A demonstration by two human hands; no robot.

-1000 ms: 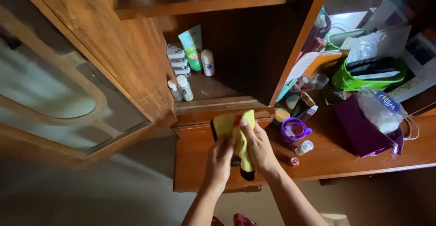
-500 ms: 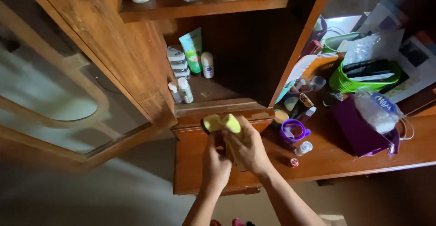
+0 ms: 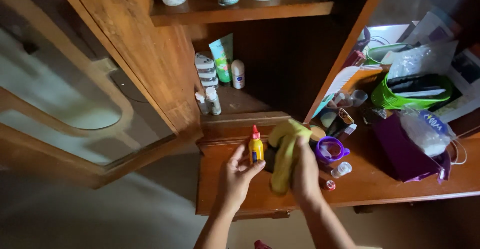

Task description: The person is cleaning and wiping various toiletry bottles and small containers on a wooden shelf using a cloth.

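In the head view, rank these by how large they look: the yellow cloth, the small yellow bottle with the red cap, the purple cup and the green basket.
1. Green basket
2. Yellow cloth, in the right hand
3. Purple cup
4. Yellow bottle, in the left hand

The cup and bottle look close in size, so that order is unsure.

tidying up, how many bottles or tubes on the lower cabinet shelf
5: white stack, green tube, white roll-on at the back; two small bottles in front. More may hide in shadow.
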